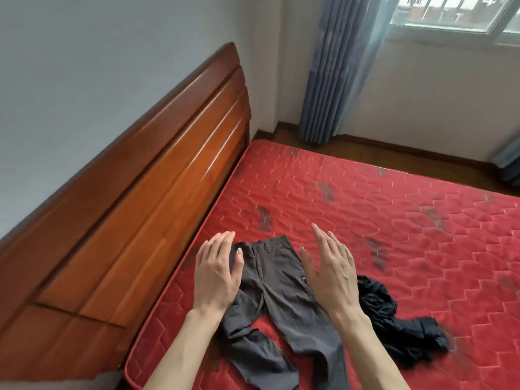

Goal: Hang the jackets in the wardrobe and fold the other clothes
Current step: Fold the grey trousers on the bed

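Note:
A pair of dark grey trousers (277, 302) lies spread on the red quilted mattress (408, 220), waistband toward the far side, legs running toward me. My left hand (218, 274) hovers flat over the left side of the waist, fingers extended and holding nothing. Over the trousers' right hip is my right hand (332, 273), also flat with fingers apart and nothing in it. A crumpled black garment (394, 325) lies on the mattress just right of the trousers, partly behind my right forearm.
A tall reddish wooden headboard (157, 192) runs along the mattress's left edge against a grey wall. A blue-grey curtain (334, 74) hangs in the far corner beside a window (455, 15). Dark wooden floor shows beyond the mattress's far edge.

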